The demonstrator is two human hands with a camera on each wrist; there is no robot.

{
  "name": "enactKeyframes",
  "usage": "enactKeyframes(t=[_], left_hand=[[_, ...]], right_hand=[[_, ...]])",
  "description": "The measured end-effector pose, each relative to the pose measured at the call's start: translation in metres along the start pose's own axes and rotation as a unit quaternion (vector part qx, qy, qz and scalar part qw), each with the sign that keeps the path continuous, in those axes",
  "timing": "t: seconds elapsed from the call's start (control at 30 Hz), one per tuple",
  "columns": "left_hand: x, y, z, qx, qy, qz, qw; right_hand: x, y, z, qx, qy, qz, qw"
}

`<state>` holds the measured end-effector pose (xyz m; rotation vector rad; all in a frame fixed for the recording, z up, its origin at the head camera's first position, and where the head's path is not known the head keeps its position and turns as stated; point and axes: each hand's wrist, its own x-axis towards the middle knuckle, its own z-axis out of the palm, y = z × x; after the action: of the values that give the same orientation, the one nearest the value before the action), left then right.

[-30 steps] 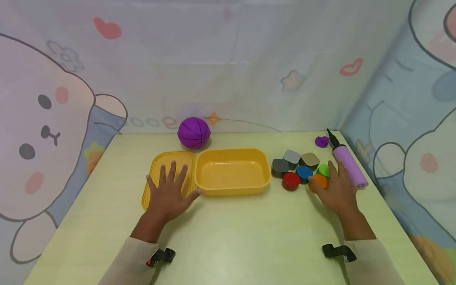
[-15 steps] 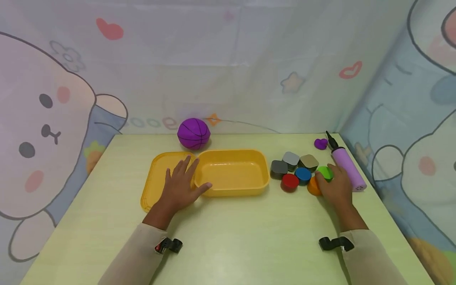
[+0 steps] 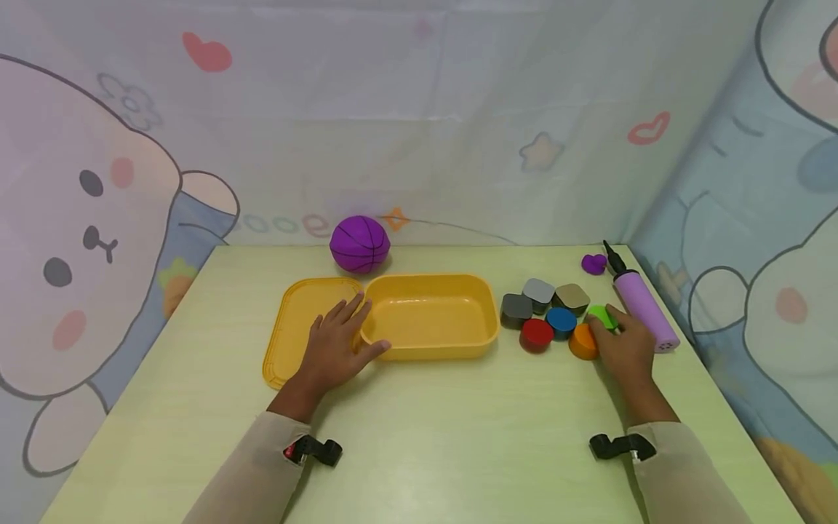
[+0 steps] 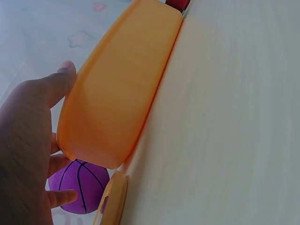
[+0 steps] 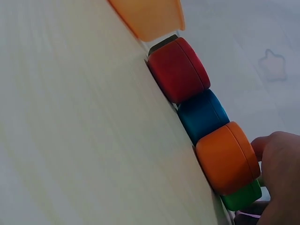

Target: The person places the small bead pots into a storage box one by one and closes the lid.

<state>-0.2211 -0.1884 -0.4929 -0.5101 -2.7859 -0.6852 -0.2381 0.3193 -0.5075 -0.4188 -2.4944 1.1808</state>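
Note:
The yellow box [image 3: 428, 351] stands in mid-table, its hollow side up. My left hand [image 3: 336, 354] is at its left end, fingers spread and thumb by the near rim; in the left wrist view the thumb of this hand [image 4: 28, 126] touches the box [image 4: 117, 84]. At the right, my right hand [image 3: 626, 351] pinches the green round block [image 3: 601, 316] between thumb and fingers. In the right wrist view the green block [image 5: 243, 196] sits low, beside the orange block [image 5: 227, 159], partly hidden by it.
Red [image 3: 536, 335], blue [image 3: 561, 322], dark grey [image 3: 516, 311], light grey [image 3: 539, 291] and tan [image 3: 572, 298] blocks stand together. A yellow lid [image 3: 297, 327] lies left of the box, a purple ball [image 3: 359, 244] behind. Right are a purple pump [image 3: 644, 309] and purple heart-shaped piece [image 3: 594, 264].
My left hand has moved right, from over the lid to the box's left end. My right hand has come down from above the orange block and closed round the green one.

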Motion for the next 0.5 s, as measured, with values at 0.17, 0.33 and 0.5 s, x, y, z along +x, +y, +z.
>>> enactKeyframes(t=[0.17, 0.33, 0.5], left_hand=[[0.0014, -0.0008, 0.0017, 0.001, -0.003, -0.002, 1.0000], [0.0014, -0.0018, 0.0035, 0.008, -0.010, -0.004, 0.9999], [0.0000, -0.0034, 0.0037, 0.012, -0.014, -0.009, 0.9998]], right_hand=[[0.0005, -0.0021, 0.0001, 0.005, 0.017, -0.010, 0.9998], [-0.0011, -0.0007, 0.0012, 0.008, 0.042, -0.021, 0.9988], [-0.0017, 0.0029, 0.0049, 0.021, 0.070, -0.032, 0.9968]])
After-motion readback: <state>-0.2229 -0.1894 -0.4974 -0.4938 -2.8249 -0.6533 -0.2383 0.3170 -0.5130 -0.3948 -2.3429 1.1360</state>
